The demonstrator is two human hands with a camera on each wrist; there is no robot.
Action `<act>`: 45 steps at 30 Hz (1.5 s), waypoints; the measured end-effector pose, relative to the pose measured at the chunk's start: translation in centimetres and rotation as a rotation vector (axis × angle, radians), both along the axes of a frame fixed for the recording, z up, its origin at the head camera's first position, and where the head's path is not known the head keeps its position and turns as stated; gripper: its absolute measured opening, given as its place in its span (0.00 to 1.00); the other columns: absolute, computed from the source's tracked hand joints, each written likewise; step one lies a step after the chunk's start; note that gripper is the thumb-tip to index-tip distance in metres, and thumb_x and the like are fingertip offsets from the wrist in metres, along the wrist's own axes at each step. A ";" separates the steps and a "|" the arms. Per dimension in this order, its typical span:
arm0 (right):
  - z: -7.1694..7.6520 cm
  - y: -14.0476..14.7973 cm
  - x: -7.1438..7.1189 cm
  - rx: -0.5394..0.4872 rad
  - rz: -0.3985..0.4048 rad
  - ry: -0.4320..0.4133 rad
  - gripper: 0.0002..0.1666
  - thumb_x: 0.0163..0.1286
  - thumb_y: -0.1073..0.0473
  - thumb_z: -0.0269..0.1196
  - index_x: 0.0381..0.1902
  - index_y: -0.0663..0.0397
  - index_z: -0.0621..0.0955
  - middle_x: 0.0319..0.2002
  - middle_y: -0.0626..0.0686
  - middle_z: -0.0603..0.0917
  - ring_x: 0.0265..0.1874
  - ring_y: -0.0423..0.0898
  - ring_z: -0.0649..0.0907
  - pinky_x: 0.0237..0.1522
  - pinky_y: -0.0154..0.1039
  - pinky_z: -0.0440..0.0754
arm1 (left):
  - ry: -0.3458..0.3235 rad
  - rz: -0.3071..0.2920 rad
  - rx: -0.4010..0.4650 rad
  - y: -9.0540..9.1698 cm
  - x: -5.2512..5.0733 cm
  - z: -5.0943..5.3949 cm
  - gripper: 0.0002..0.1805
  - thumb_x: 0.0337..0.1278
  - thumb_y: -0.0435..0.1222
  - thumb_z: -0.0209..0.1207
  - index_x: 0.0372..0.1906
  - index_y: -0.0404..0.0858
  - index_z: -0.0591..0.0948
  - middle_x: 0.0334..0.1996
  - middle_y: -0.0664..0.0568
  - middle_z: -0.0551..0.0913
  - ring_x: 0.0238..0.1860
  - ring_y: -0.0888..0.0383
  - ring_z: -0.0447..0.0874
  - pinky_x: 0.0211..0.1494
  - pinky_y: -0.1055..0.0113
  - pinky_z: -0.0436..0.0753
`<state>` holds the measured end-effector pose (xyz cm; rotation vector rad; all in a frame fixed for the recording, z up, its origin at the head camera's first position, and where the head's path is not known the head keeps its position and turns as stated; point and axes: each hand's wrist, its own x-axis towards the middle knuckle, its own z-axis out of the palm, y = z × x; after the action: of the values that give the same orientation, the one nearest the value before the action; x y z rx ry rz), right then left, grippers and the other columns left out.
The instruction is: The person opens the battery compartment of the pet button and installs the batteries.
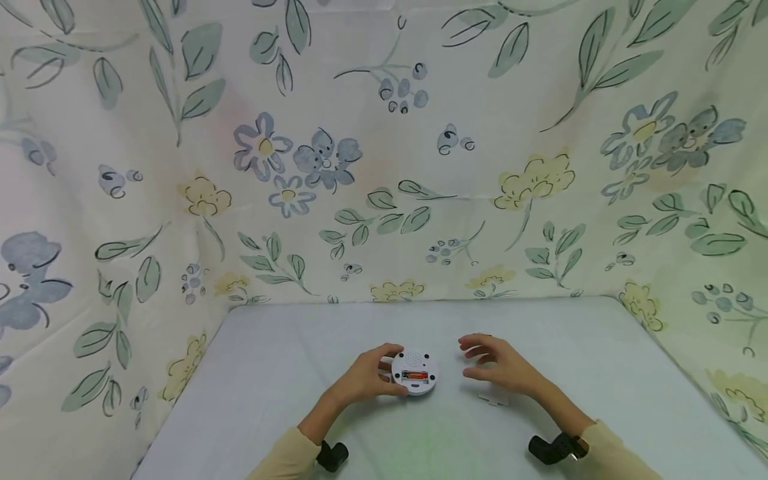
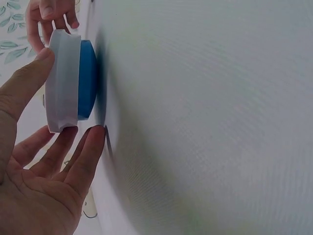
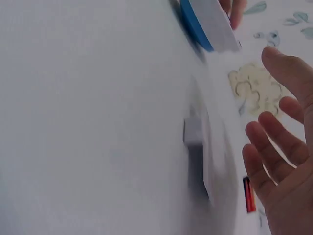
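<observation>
A round white device (image 1: 420,360) lies back side up on the table, its battery compartment uncovered with orange-and-black battery (image 1: 415,375) showing inside. Its lower part (image 2: 87,81) is blue in the left wrist view. My left hand (image 1: 367,375) holds the device's rim between thumb and fingers. To the right, my right hand (image 1: 501,365) hovers apart from the device, fingers loosely bent and nothing held. Below that hand is a small white cover (image 1: 494,399) with a tab. Beyond the cover, the right wrist view shows a red-and-black battery (image 3: 249,195) near my fingers.
The white tabletop (image 1: 288,347) runs back to a flower-patterned cloth (image 1: 384,167) that hangs behind and along both sides. A black wrist camera (image 1: 332,456) sits on my left wrist, another black camera (image 1: 549,449) on my right.
</observation>
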<state>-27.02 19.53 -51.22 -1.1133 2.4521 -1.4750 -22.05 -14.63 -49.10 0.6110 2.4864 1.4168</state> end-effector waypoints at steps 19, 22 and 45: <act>-0.2 6.5 -1.5 0.085 -0.220 0.110 0.37 0.61 0.56 0.77 0.64 0.65 0.76 0.58 0.63 0.80 0.53 0.62 0.80 0.51 0.40 0.83 | -0.005 0.011 -0.004 -0.2 0.0 0.1 0.40 0.51 0.37 0.78 0.69 0.36 0.73 0.62 0.47 0.77 0.55 0.47 0.81 0.51 0.61 0.84; -0.3 6.7 -1.9 0.114 -0.229 0.121 0.39 0.59 0.55 0.78 0.63 0.65 0.76 0.58 0.63 0.79 0.52 0.62 0.80 0.50 0.45 0.83 | -0.005 0.011 -0.006 -0.2 -0.1 0.1 0.40 0.51 0.37 0.78 0.69 0.36 0.73 0.61 0.48 0.77 0.55 0.47 0.81 0.51 0.62 0.84; -1.2 4.2 -6.5 0.240 -0.132 0.141 0.10 0.63 0.65 0.74 0.42 0.57 0.86 0.32 0.44 0.80 0.30 0.42 0.76 0.31 0.36 0.77 | -0.007 -0.004 0.001 -0.2 -0.1 0.0 0.40 0.51 0.36 0.77 0.69 0.34 0.72 0.62 0.46 0.76 0.55 0.47 0.81 0.50 0.65 0.84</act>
<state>-33.54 23.70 -52.44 -1.0592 2.7570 -1.1246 -22.12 -14.84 -49.08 0.6095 2.4777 1.4163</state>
